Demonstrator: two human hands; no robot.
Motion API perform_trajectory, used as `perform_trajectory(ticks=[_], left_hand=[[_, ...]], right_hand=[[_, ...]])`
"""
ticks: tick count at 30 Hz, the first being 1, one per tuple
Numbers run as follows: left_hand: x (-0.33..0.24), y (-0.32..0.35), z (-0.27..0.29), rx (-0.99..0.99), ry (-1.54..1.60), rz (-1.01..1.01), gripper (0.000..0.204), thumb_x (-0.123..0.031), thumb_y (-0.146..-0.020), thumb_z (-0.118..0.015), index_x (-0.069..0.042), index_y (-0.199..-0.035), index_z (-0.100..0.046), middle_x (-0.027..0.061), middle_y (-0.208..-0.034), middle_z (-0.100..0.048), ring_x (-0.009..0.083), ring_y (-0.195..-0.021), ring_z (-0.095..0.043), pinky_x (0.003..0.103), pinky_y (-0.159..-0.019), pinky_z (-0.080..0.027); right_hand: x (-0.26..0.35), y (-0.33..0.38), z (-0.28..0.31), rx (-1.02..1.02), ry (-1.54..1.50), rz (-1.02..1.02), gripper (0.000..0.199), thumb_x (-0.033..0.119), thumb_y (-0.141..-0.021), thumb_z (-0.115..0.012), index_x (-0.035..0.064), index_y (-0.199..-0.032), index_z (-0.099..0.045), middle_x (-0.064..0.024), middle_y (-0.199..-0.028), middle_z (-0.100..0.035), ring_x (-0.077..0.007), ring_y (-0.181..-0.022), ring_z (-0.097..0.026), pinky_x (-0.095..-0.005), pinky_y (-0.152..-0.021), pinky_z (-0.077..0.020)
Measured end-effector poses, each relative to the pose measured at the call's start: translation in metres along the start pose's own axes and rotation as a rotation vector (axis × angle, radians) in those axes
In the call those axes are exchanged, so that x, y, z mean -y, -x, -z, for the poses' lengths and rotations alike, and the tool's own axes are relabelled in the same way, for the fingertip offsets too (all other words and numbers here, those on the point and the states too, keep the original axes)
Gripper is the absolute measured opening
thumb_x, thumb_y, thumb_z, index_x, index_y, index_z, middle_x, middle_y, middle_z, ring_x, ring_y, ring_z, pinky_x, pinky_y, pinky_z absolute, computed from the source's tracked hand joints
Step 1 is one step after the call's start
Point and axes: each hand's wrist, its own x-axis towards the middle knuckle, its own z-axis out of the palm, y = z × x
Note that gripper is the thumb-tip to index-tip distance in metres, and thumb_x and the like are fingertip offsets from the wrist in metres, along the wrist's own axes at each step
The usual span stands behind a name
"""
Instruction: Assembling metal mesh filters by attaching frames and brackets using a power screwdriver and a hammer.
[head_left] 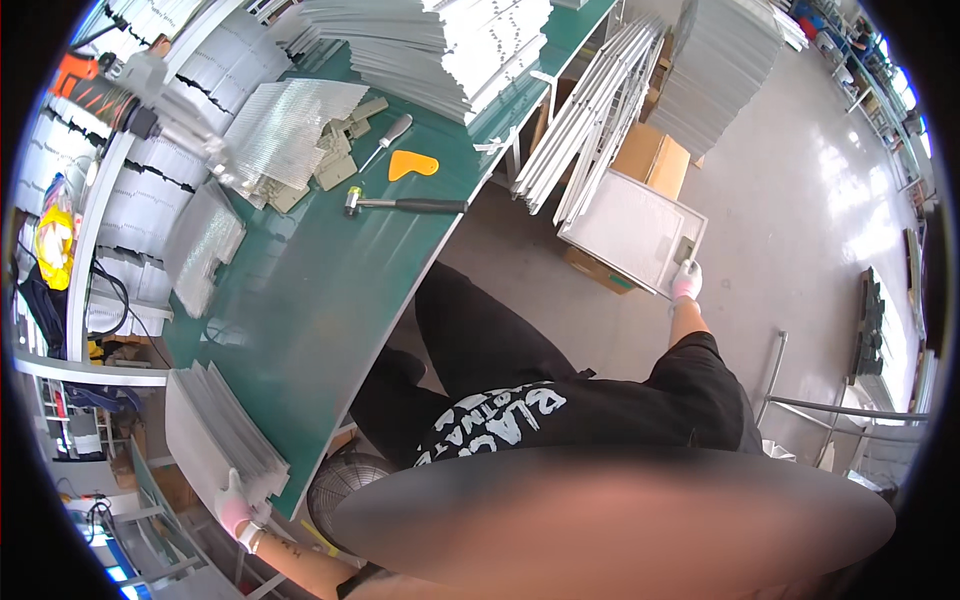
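At the far lower left my left hand (pixel 235 507), in a white and pink glove, is closed on the near edge of a thin whitish panel (pixel 190 425). That panel stands in a leaning row of several at the end of the green workbench. Out to the right, my right hand (pixel 687 282), gloved alike, closes on the corner of a flat white framed panel (pixel 632 228). A small grey-beige piece (pixel 684 250) shows at that corner, just beyond the fingers. The framed panel rests over cardboard boxes (pixel 600 270). The fingertips of both hands are partly hidden.
On the green workbench (pixel 300 330) lie a mallet (pixel 410 205), a screwdriver (pixel 387 143), a yellow scraper (pixel 412 164), beige parts (pixel 340 150) and bubble wrap (pixel 285 115). An orange power driver (pixel 100 95) hangs upper left. White frames (pixel 590 115) and tall panel stacks (pixel 725 70) stand behind.
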Motion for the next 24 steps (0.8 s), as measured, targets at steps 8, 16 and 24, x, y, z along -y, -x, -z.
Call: perform_trajectory(ticks=[8, 16, 24], left_hand=[[0.015, -0.035, -0.008, 0.109, -0.239, -0.064, 0.079, -0.062, -0.088, -0.055, 0.011, -0.118, -0.063, 0.0367, -0.119, -0.060, 0.0486, -0.116, -0.056, 0.047, -0.099, -0.043], [0.050, -0.067, -0.016, 0.070, -0.259, 0.000, 0.094, -0.062, -0.087, -0.062, 0.018, -0.133, -0.047, 0.0290, -0.138, -0.054, 0.0415, -0.122, -0.055, 0.045, -0.105, -0.040], [0.083, -0.125, 0.170, 0.335, 0.487, 0.269, 0.076, -0.048, -0.090, -0.067, 0.005, -0.141, -0.047, 0.0172, -0.137, -0.055, 0.0282, -0.112, -0.060, 0.040, -0.099, -0.047]], right_hand=[[-0.023, -0.008, -0.054, 0.364, 0.215, -0.207, 0.054, 0.033, -0.089, -0.056, 0.0087, -0.137, -0.054, -0.0223, -0.126, -0.063, -0.0367, -0.121, -0.059, -0.0439, -0.103, -0.0463], [-0.044, 0.031, -0.028, 0.214, 0.183, -0.202, 0.054, 0.031, -0.086, -0.058, 0.0045, -0.133, -0.058, -0.0243, -0.129, -0.059, -0.0389, -0.120, -0.058, -0.0446, -0.103, -0.0459], [-0.017, 0.096, 0.000, -0.013, 0.116, 0.104, 0.037, 0.010, -0.086, -0.062, 0.0005, -0.121, -0.064, -0.0223, -0.123, -0.060, -0.0355, -0.116, -0.058, -0.0423, -0.104, -0.0440]])
